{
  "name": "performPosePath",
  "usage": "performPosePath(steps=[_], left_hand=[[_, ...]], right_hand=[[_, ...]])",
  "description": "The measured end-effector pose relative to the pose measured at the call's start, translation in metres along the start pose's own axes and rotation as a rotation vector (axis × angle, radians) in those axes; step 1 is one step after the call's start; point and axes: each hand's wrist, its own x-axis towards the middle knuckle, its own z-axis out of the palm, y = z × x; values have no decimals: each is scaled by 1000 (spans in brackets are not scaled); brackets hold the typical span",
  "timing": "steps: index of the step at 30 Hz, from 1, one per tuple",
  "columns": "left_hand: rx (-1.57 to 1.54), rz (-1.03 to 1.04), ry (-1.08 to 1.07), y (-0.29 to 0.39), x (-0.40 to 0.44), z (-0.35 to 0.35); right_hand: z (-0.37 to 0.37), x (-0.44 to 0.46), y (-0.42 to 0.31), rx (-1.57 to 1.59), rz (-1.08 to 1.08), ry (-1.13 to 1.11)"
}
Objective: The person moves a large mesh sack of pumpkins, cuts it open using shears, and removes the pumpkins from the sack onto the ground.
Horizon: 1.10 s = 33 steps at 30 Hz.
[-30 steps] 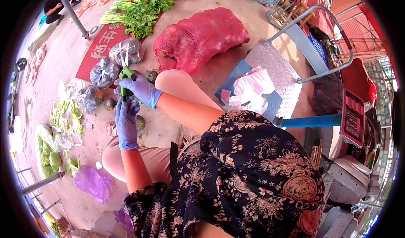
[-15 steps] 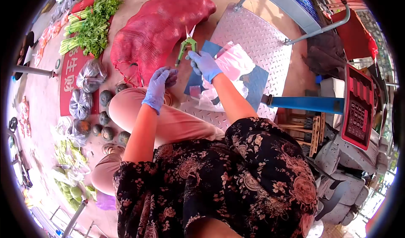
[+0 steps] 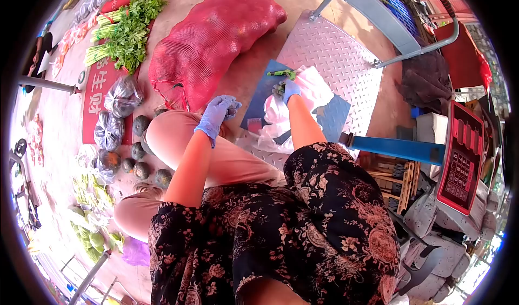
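My left hand (image 3: 219, 114), in a blue glove, is raised above my knee with its fingers curled together. Whether anything sits inside them is hidden. My right hand (image 3: 292, 91), gloved too, reaches down over the blue board (image 3: 336, 113) on the metal platform. Just beyond it are the green handles of the pruning shears (image 3: 282, 74); I cannot make out the blades. Small dark shapes show beside the right fingers, too unclear to name. White and pink plastic bags (image 3: 314, 86) lie on the board against this hand.
A large red mesh sack (image 3: 211, 42) lies ahead. The platform scale (image 3: 330, 42) has a red keypad display (image 3: 460, 156) at right. Leafy celery (image 3: 132, 29), bagged produce (image 3: 110, 131) and several dark round squashes (image 3: 141, 170) are on the left.
My right hand has moved right and down to the board with the shears, which now point differently. My left hand has stayed curled, shifting slightly with the view.
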Motion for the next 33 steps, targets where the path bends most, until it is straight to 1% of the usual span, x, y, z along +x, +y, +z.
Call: performPosePath(steps=[3,6,8,9,10,11,12,15,16,17,19,21,23,26,29,30,31,33], left_hand=[[26,5,-39,-6,7,0],[18,28,-70,-7,6,-4],[-8,56,-69,-9,5,-6],[-52,106,-84,-13,7,-8],[-86,89,-54,-6,-3,-5],[-85,129,-48,1,-11,-3],[-117,209,-35,1,-12,-5],[-251,419,3,15,-38,-31],[-306,482,11,25,-54,-37],[-321,503,1,36,-74,-54],[-415,635,-14,64,-123,-82],[-426,712,28,73,-154,-129],[-494,739,122,71,-168,-181],[-647,652,245,39,-153,-250],[-783,526,317,-5,-114,-285],[-750,478,360,-22,-98,-291],[-695,461,388,-47,-82,-296],[-635,344,428,-74,-59,-297]], right_hand=[[-15,-24,1,-386,-314,49],[-11,-40,5,-501,-266,114],[10,-70,15,-384,-435,-88],[30,-93,21,-329,-509,-213],[53,-122,24,-362,-474,-341],[75,-153,25,-394,-436,-467],[96,-176,28,-453,-471,-564],[144,-204,36,-642,-857,-781],[159,-221,34,-528,-743,-851],[172,-237,30,-480,-647,-890],[198,-250,29,-528,-619,-907],[223,-244,36,-603,-553,-924],[258,-229,47,-668,-479,-957],[307,-185,73,-773,-330,-1002],[347,-114,116,-990,-304,-909],[355,-81,134,-1122,-369,-934],[362,-47,152,-1318,-463,-920],[369,10,185,-1697,-644,-873]])
